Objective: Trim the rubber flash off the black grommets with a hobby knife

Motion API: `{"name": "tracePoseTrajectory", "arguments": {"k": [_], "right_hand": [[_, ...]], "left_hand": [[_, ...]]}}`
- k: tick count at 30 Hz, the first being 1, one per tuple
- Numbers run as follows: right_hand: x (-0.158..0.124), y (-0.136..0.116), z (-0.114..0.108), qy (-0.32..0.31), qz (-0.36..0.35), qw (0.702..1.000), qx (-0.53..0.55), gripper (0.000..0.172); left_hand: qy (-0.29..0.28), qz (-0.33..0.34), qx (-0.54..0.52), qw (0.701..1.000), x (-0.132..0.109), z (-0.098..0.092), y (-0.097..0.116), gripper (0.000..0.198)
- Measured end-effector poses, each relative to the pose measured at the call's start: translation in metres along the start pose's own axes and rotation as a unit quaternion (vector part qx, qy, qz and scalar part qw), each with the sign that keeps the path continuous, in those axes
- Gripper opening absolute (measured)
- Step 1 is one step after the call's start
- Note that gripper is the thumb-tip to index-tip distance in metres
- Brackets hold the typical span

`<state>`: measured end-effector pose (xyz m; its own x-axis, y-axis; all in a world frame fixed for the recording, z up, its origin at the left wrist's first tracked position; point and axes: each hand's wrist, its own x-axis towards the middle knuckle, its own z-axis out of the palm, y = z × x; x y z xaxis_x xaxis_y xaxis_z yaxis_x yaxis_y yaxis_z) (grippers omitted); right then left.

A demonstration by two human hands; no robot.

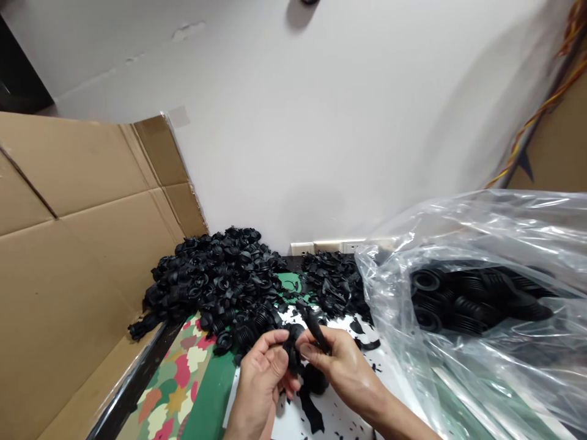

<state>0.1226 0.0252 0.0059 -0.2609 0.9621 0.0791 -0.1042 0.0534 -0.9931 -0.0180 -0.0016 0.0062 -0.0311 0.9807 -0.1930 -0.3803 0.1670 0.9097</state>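
My left hand (261, 373) is closed around a black ribbed rubber part (290, 349), held just above the table. My right hand (342, 360) pinches a thin black tool (312, 322) whose lower end meets that part. Both hands hover over a white sheet (342, 421) strewn with black rubber trimmings. Right behind them rises a large heap of similar black ribbed parts (220, 281). A smaller heap of black scraps (332, 281) lies to its right.
A clear plastic bag (486, 342) with more black ribbed parts inside fills the right side. A big open cardboard box (68, 256) stands at the left. A green flowered cloth (183, 385) covers the table. The white wall (321, 122) is close behind.
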Motion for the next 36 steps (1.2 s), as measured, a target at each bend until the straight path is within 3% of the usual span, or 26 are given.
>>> {"name": "tracePoseTrajectory", "arguments": {"k": [6, 13, 19, 24, 27, 31, 36], "right_hand": [[-0.001, -0.008, -0.002, 0.016, 0.013, 1.000, -0.016, 0.020], [-0.005, -0.003, 0.005, -0.057, 0.006, 0.998, 0.006, 0.015], [-0.006, 0.000, 0.005, -0.049, 0.004, 0.998, -0.038, 0.029], [-0.006, -0.001, 0.005, -0.047, -0.002, 0.997, -0.056, 0.021], [-0.008, -0.003, 0.007, -0.016, -0.014, 0.995, -0.094, 0.018], [-0.010, -0.002, 0.010, 0.035, -0.089, 0.975, -0.202, 0.016], [-0.014, 0.008, 0.018, 0.069, -0.235, 0.923, -0.297, 0.012]], "left_hand": [[0.004, -0.017, -0.046, 0.999, 0.002, -0.002, -0.002, 0.035], [-0.007, -0.001, -0.032, 0.999, 0.001, 0.000, -0.003, 0.032], [-0.009, 0.035, 0.044, 0.998, 0.000, -0.001, -0.004, 0.031], [-0.046, 0.071, 0.138, 0.987, 0.001, -0.001, 0.002, 0.025], [-0.037, 0.075, 0.126, 0.989, 0.001, 0.002, 0.001, 0.022], [0.017, 0.074, 0.081, 0.994, -0.001, 0.006, -0.007, 0.024], [0.096, 0.101, 0.071, 0.988, 0.004, 0.005, -0.010, 0.029]]}}
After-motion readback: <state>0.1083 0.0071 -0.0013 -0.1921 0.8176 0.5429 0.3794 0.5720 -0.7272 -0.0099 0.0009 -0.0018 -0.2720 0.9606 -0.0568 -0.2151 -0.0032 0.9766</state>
